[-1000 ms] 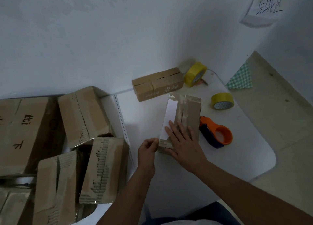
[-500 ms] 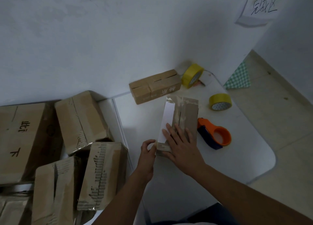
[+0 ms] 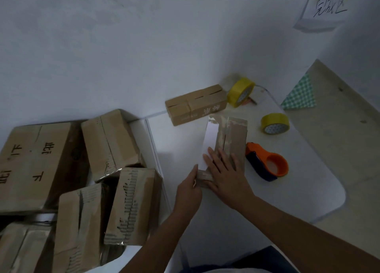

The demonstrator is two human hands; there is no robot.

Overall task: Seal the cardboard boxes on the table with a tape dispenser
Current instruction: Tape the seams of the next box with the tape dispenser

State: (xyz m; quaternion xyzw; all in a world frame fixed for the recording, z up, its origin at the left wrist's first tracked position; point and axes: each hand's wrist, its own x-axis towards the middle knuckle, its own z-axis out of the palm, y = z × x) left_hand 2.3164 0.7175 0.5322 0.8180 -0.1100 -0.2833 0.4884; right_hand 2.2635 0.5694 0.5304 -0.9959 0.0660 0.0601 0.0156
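Note:
A narrow cardboard box (image 3: 232,137) lies lengthwise on the white table (image 3: 277,192), its top covered with shiny clear tape and a white strip along its left side. My right hand (image 3: 226,171) lies flat on the box's near end with fingers spread. My left hand (image 3: 190,187) presses against the box's near left corner, thumb up along the side. An orange and blue tape dispenser (image 3: 267,164) lies on the table just right of the box, untouched. A second small box (image 3: 195,104) sits by the wall.
Two yellow tape rolls (image 3: 240,92) (image 3: 275,123) sit at the table's far right. Several larger taped cardboard boxes (image 3: 107,141) are piled to the left of the table. A paper sign (image 3: 327,9) hangs on the wall. Tiled floor lies right of the table.
Both hands stay on the box's near end. My left thumb has straightened up along the box's corner. The view has shifted slightly.

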